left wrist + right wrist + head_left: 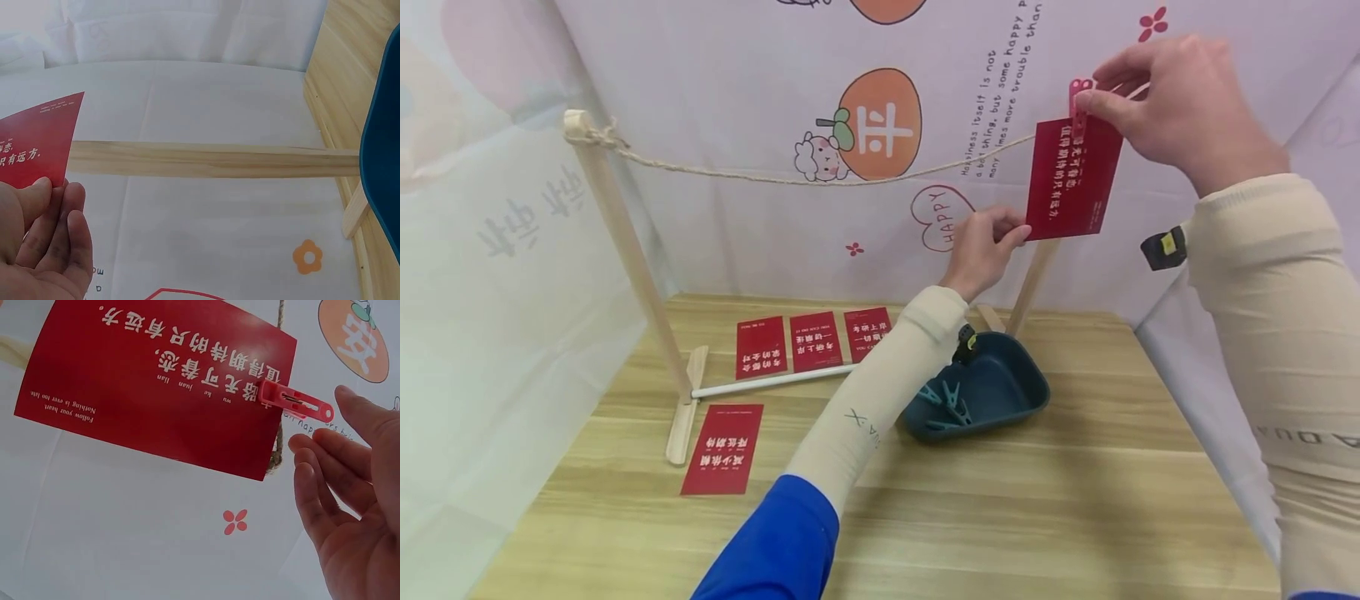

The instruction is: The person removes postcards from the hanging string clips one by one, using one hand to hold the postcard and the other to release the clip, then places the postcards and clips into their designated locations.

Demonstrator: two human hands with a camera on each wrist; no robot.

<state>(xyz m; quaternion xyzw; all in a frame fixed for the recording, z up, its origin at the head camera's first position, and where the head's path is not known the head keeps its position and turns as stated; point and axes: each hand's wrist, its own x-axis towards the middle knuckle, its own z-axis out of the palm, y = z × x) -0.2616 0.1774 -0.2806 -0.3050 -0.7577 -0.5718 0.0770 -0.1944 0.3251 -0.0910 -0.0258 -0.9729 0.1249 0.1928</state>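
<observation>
A red card (1075, 187) with white lettering hangs at the right end of a thin rope (760, 176). A pink clothespin (297, 402) bites the card's edge at the rope. My left hand (981, 250) pinches the card's lower left corner between thumb and fingers; the left wrist view shows the thumb laid on its face. Around the clothespin's handle end is my right hand (1195, 108). In the right wrist view its thumb and fingers stand spread, with a small gap to the handle (326, 412).
A wooden post (625, 242) carries the rope at left; another post (1033, 279) stands at right, partly hidden by the card. A white rod (775, 382) runs low. Red cards (722, 450) lie on the table (1000, 517). A dark blue basin (1033, 387) holds several teal clothespins (953, 400).
</observation>
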